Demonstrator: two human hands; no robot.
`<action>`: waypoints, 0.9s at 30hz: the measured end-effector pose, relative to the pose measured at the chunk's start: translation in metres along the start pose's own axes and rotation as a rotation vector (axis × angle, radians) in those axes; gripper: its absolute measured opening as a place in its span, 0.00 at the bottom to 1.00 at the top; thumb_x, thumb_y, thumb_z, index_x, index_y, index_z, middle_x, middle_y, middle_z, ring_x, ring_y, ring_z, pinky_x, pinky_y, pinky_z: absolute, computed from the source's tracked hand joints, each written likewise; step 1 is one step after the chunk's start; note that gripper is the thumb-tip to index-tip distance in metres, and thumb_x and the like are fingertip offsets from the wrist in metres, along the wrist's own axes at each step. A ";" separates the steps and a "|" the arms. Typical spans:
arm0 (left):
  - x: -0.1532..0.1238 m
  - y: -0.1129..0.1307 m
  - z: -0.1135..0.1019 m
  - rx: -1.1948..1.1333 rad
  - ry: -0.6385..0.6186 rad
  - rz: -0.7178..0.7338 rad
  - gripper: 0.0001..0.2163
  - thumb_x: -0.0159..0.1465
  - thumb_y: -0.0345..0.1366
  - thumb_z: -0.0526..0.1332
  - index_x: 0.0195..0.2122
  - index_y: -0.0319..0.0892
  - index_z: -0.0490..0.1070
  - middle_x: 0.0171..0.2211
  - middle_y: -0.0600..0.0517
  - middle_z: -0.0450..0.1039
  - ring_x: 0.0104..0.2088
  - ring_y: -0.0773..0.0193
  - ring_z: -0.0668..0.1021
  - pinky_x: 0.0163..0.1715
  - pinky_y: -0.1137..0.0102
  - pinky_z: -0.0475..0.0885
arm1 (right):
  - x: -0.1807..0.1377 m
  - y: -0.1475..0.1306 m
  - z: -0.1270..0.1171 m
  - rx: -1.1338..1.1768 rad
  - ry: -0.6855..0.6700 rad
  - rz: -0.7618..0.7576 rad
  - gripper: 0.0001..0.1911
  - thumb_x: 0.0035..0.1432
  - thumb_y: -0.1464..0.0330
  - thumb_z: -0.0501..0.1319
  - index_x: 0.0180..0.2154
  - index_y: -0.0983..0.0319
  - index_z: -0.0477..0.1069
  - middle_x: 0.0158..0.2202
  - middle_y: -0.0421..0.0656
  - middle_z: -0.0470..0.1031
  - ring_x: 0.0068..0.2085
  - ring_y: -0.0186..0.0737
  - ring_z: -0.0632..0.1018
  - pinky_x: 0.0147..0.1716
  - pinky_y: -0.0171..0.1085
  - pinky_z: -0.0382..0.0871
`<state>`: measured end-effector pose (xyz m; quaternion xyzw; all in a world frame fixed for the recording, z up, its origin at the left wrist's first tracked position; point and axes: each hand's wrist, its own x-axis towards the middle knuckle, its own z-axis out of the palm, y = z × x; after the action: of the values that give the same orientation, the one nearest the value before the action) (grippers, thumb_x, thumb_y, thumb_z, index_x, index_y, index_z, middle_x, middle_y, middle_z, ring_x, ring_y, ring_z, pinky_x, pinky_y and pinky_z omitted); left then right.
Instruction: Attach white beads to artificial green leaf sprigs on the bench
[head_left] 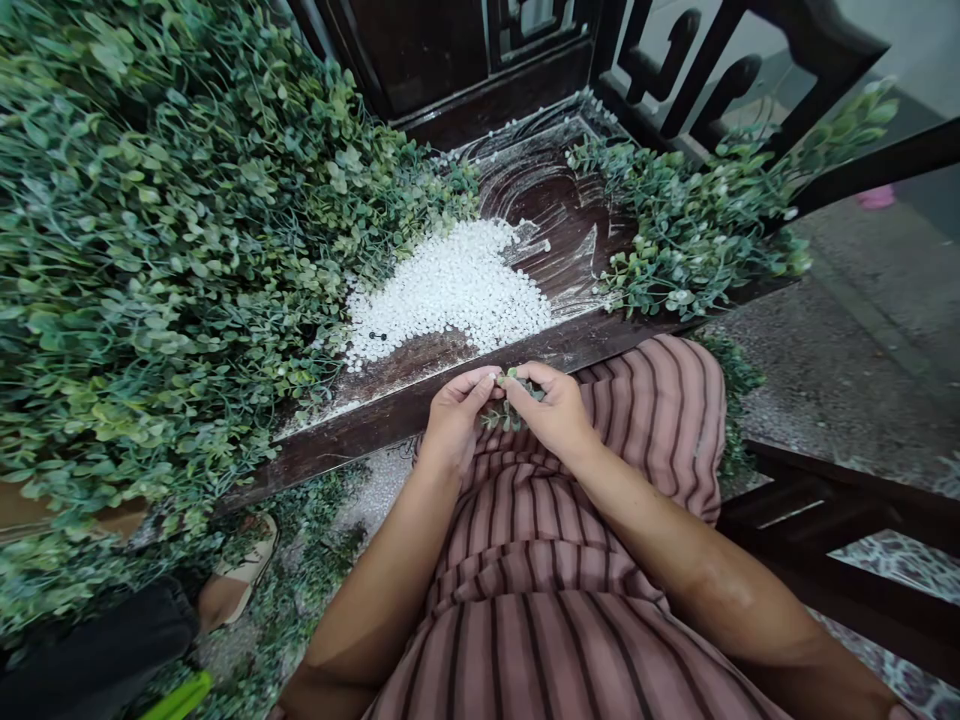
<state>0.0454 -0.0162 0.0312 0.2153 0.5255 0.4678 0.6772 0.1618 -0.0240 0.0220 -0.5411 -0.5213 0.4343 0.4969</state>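
Observation:
Both hands meet above my lap, just in front of the bench edge. My right hand (553, 408) is closed in a pinch on a small artificial leaf sprig (510, 416), whose green leaves hang below the fingers. Thumb and forefinger of my left hand (456, 412) press together at the sprig's tip, with a tiny white bead (493, 377) showing between them. Beyond the hands, a heap of white beads (465, 285) is spread on the dark wooden bench (420, 355).
A large mass of artificial greenery (180, 220) covers the left side. Sprigs with white tips (682, 235) lie at the bench's right end. A small black object (377, 336) rests among the beads. Another person's foot in a sandal (244, 570) is at lower left, near greenery on the floor.

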 end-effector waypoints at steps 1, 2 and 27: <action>-0.001 0.000 0.001 0.002 0.001 -0.004 0.10 0.44 0.35 0.69 0.28 0.40 0.75 0.22 0.55 0.73 0.24 0.72 0.72 0.29 0.74 0.68 | 0.000 0.000 0.000 -0.005 0.003 0.004 0.09 0.51 0.66 0.57 0.23 0.62 0.68 0.23 0.38 0.68 0.28 0.33 0.69 0.31 0.33 0.63; -0.001 0.000 0.001 0.001 0.002 -0.008 0.09 0.44 0.35 0.69 0.27 0.40 0.75 0.22 0.55 0.73 0.24 0.72 0.72 0.28 0.75 0.67 | -0.001 -0.001 0.000 -0.005 0.006 0.008 0.09 0.51 0.66 0.57 0.23 0.63 0.69 0.23 0.38 0.68 0.28 0.34 0.69 0.30 0.33 0.63; -0.004 0.003 0.007 -0.088 0.029 -0.097 0.11 0.40 0.35 0.72 0.26 0.40 0.76 0.22 0.55 0.73 0.23 0.73 0.70 0.27 0.75 0.67 | -0.004 -0.004 -0.001 -0.027 0.019 -0.055 0.08 0.51 0.69 0.57 0.23 0.62 0.69 0.22 0.38 0.69 0.26 0.33 0.69 0.28 0.32 0.62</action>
<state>0.0507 -0.0165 0.0381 0.1529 0.5241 0.4601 0.7002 0.1615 -0.0278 0.0264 -0.5375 -0.5369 0.4081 0.5062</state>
